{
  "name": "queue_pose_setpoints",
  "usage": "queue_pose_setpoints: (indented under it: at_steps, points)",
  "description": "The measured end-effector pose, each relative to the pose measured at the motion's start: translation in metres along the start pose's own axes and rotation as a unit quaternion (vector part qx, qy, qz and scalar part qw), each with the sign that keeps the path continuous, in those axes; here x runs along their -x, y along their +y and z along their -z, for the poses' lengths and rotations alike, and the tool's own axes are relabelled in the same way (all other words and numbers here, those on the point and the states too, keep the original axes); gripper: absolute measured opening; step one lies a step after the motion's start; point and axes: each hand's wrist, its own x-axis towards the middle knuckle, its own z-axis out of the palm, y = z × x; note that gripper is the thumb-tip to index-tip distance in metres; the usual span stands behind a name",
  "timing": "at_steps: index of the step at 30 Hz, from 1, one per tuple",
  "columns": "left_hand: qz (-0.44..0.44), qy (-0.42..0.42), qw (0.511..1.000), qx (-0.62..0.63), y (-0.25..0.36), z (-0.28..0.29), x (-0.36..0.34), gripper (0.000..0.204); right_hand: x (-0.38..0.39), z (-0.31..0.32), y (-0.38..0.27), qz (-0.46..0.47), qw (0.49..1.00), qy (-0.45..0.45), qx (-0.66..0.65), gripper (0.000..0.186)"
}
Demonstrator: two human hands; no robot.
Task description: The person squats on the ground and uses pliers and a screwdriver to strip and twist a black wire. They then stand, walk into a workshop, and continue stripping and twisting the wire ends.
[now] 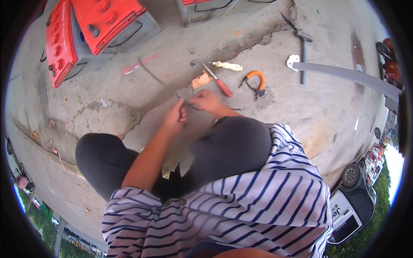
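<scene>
My left hand (176, 115) is closed on a thin dark wire (155, 77) that runs across the cracked concrete floor. Just right of it, my right hand (205, 101) pinches the same wire, whose end reaches out to the right. Beyond my hands lie a torn brown scrap (201, 80), a screwdriver with a red handle (223, 88) and a tool with a white handle (228, 66). To their right is a short orange-sleeved lead with metal ends (257, 77). My legs in dark trousers are bent below the hands.
Batteries with red tops (107, 19) stand at upper left and top centre. A hammer (304, 60) lies at right, crossed by a long grey bar with a white end plate (348, 75). Parked vehicles (350, 198) show at the rim.
</scene>
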Motion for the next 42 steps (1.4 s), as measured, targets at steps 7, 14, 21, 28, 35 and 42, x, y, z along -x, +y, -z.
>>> queue_pose_setpoints:
  at_steps: [7, 14, 21, 28, 35, 42]
  points:
    - [-0.043, -0.015, 0.999, 0.008, 0.016, -0.021, 0.0, 0.018, 0.0, 0.012, -0.018, 0.127, 0.987, -0.025, 0.098, 0.023]
    - [-0.068, -0.007, 0.998, -0.007, 0.033, -0.029, 0.004, 0.017, -0.032, 0.082, -0.052, 0.365, 0.795, 0.192, 0.445, 0.043]
    - [-0.045, 0.051, 0.995, -0.077, 0.064, -0.06, 0.08, 0.016, -0.046, 0.091, -0.033, 0.326, 0.677, 0.209, 0.626, 0.027]
    - [-0.049, 0.01, 0.998, -0.024, 0.092, -0.066, 0.164, 0.016, -0.045, 0.089, -0.036, 0.248, 0.675, 0.183, 0.67, 0.026]
    - [-0.045, 0.036, 0.998, 0.0, 0.086, -0.052, 0.154, 0.014, -0.021, 0.124, -0.082, 0.118, 0.81, 0.133, 0.558, 0.035]
    - [-0.054, 0.03, 0.998, -0.009, 0.083, -0.06, 0.137, 0.017, 0.025, 0.217, -0.027, 0.018, 0.81, 0.315, 0.494, 0.033]
